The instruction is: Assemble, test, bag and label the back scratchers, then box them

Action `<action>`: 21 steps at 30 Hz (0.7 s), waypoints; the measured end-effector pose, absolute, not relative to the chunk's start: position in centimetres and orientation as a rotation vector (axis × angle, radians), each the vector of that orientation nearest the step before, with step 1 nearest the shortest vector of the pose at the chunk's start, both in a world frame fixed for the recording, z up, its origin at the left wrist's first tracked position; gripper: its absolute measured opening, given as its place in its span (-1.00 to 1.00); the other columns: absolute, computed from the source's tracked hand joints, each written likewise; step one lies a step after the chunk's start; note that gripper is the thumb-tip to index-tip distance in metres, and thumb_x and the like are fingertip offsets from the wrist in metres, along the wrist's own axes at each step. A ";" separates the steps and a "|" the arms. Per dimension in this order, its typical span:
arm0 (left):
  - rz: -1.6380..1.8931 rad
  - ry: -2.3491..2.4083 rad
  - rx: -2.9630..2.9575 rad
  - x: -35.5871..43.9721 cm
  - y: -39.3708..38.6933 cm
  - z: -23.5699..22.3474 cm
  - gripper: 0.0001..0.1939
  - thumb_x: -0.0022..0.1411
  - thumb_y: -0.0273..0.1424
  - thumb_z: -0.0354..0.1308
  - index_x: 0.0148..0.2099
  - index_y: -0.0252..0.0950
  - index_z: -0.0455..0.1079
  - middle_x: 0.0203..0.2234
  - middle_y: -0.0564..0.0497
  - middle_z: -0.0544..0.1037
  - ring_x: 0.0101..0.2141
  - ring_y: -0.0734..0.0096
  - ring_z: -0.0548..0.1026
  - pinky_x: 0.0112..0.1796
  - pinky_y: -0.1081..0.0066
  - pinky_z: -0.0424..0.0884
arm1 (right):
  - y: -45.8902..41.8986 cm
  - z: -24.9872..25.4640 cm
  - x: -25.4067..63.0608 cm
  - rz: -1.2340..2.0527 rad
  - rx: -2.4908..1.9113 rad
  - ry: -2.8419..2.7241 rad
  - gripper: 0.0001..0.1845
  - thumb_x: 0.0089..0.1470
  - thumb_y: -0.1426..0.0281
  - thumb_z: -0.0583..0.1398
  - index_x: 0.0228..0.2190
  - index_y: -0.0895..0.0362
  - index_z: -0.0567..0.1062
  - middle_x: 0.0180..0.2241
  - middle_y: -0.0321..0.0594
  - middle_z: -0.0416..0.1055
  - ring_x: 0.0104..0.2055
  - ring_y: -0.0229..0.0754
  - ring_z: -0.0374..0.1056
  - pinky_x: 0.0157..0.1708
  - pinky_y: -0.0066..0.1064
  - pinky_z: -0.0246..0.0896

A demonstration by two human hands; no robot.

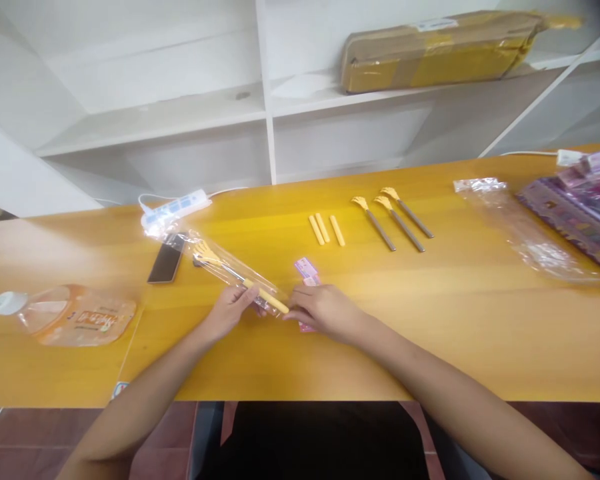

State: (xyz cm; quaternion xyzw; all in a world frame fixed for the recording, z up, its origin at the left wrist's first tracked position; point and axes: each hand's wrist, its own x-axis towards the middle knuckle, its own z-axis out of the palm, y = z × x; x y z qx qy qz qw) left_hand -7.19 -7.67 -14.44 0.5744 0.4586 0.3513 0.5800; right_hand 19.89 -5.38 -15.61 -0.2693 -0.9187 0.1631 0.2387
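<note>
A back scratcher [235, 273] with a yellow hand-shaped head, a metal rod and a yellow handle lies inside a long clear plastic bag [183, 241]. My left hand [231, 309] is closed around its handle through the film, thumb on top. At the handle's lower end my right hand [325, 310] is closed, its thumb and fingers pinching the bag's end; the exact grip is partly hidden. Under and behind the right hand are pink-and-purple cards [306, 268], lying on the table. Farther back rest three yellow handle tubes [319, 228] and three back scratchers [399, 223] with bare grey rods.
On the wooden table [430, 347] are a large bottle [85, 315], a phone [165, 260] and a white power strip [176, 208]. To the right lie clear plastic bags [545, 250] and a purple printed package [575, 220]. A taped carton [440, 57] sits on the shelf behind.
</note>
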 end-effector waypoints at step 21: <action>0.474 0.956 1.718 -5.7 -8.8 -13.6 -0.54 0.58 -0.05 0.02 -0.09 -0.30 0.58 -0.29 -0.04 0.63 -0.28 0.34 0.56 -0.17 0.39 0.44 | -6.2 -15.9 19.0 0.389 -0.698 -2.422 -0.60 0.49 0.12 0.14 -0.31 0.14 0.47 -0.36 -0.26 0.45 -0.45 -0.28 0.23 -0.45 -0.39 0.00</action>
